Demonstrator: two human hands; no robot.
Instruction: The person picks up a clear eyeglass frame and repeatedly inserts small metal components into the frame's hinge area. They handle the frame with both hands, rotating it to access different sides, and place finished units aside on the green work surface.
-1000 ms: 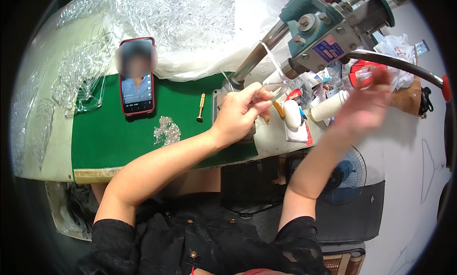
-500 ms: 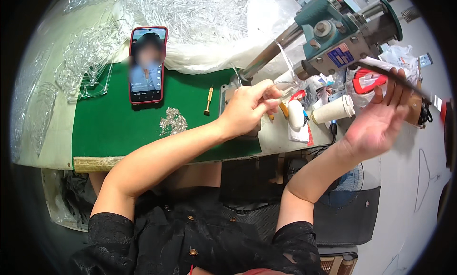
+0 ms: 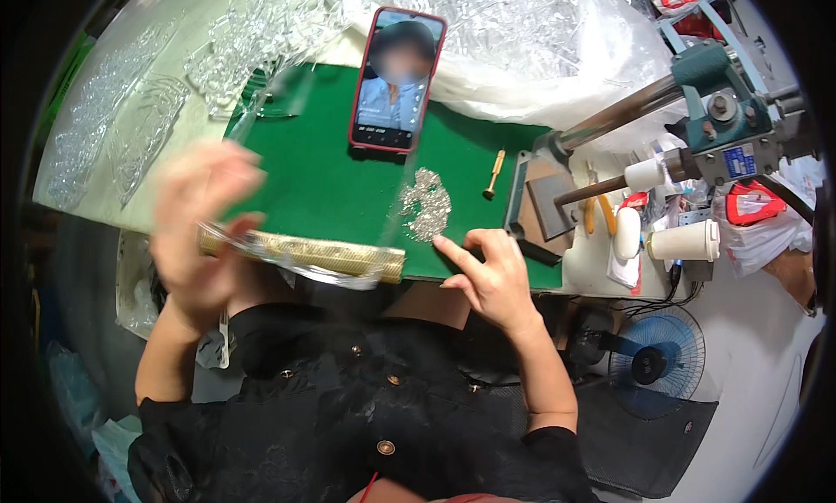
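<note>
My left hand, smeared by motion, is over the table's front edge at the left. From its fingers trails a clear plastic piece, also blurred, so its full shape cannot be made out. My right hand reaches over the front edge of the green mat. Its index fingertip touches the near end of a pile of tiny silvery metal parts; the thumb stands apart and nothing shows between them. Right of the pile lies a small brass-coloured screwdriver.
A teal hand press with a metal base stands at the right. Behind the pile is a red-cased phone. Clear plastic pieces and a plastic bag cover the back. A white cup lies at the right; a fan stands below.
My right hand has left the press handle and come down to the metal pile. My left hand has swung from the press to the far left with the clear piece. The view has shifted left.
</note>
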